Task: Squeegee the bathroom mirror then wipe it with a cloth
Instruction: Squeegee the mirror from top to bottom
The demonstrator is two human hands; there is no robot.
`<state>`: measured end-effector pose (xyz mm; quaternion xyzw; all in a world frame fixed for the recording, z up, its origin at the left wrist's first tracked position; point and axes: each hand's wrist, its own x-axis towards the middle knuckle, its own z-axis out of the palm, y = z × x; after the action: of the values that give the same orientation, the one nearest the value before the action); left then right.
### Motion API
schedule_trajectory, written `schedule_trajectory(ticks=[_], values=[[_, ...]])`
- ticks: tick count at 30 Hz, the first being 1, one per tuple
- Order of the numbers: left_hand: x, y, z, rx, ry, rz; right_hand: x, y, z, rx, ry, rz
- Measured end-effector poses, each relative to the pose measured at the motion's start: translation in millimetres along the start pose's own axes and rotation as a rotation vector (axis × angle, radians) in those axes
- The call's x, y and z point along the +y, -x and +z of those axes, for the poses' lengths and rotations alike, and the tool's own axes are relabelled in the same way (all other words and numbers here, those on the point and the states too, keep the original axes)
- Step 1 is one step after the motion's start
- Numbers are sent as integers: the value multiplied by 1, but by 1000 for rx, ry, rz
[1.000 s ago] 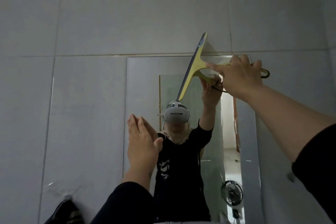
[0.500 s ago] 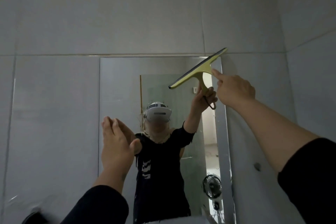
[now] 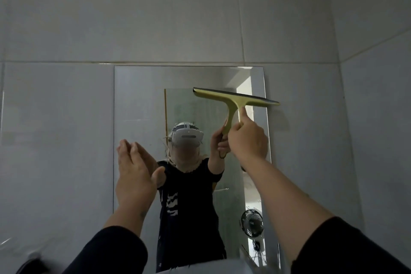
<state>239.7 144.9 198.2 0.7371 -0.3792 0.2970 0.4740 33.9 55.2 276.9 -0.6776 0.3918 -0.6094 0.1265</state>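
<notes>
Squeegee [image 3: 233, 101] sits against the upper right part of the mirror [image 3: 138, 104], its yellow handle clenched in the right hand [image 3: 248, 140]. Above that grip the blade runs nearly level, tilted slightly down to the right, its right end reaching past the mirror's right edge onto the wall [image 3: 311, 118]. The handle drops from the middle of the blade straight into the fist, and the thumb lies up along the handle toward the blade. Below the grip the bare forearm runs down to a dark sleeve [image 3: 355, 249] at the lower right corner.

Left of the grip, and a little lower, the left hand [image 3: 135, 176] is raised with fingers straight and together, thumb out, holding nothing; whether it touches the glass cannot be told. Its dark sleeve fills the lower left.

Between the two hands the glass reflects the person in dark clothes with a white headset [image 3: 188, 137], and the mirrored hand meets the handle beside the grip. Below the grip, low in the reflection, stands a small fan [image 3: 252, 221]. Grey tiles surround the mirror.
</notes>
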Motion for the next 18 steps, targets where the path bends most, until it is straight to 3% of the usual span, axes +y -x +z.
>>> schedule_trajectory(ticks=[11, 18], values=[[-14, 2, -12, -4, 38, 37, -32, 50, 62, -49, -191, 28], [-25, 12, -22, 56, 54, -1, -68, 90, 96, -150, -108, -161]])
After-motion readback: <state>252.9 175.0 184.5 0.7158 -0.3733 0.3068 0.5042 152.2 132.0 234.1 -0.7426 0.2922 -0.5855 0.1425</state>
